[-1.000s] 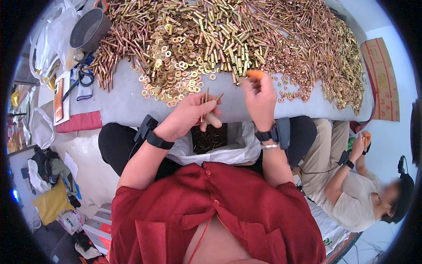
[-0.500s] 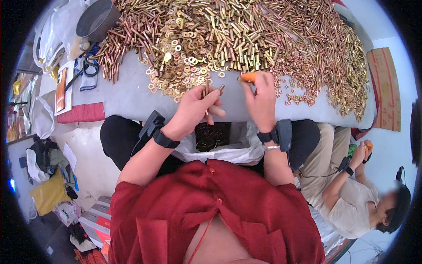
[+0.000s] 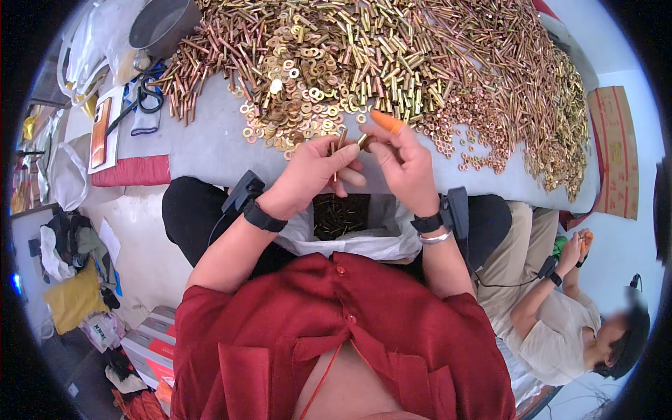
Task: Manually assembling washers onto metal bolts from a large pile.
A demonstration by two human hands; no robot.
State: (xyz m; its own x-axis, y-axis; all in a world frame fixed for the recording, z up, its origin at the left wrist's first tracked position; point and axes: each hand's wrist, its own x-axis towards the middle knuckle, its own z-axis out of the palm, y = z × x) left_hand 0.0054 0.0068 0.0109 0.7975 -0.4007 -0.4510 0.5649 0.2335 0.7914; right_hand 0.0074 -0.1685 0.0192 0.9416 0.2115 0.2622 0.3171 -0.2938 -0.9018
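My left hand (image 3: 318,171) is closed on a few slim copper-coloured metal rods (image 3: 335,166), which stick out between thumb and fingers. Close beside it, my right hand (image 3: 404,168) wears an orange finger cot (image 3: 386,122) on one finger. Its thumb and fingertips pinch a short brass-coloured metal piece (image 3: 362,140) close to the left thumb. Whether that piece touches a rod cannot be made out. Just beyond both hands lie a heap of flat brass-coloured washers (image 3: 308,105) and a heap of short metal tubes (image 3: 399,87).
Small nuts (image 3: 472,150) spread at the right on the grey-covered table (image 3: 203,150). A grey metal bowl (image 3: 164,28), scissors (image 3: 143,98) and a phone (image 3: 101,133) are at the left. Below my hands is a white-lined container (image 3: 392,245) of metal parts. A co-worker (image 3: 560,336) sits at right.
My right hand has moved left and come in beside the left hand, the small metal piece now at its fingertips. The left hand has hardly moved and still holds the rods.
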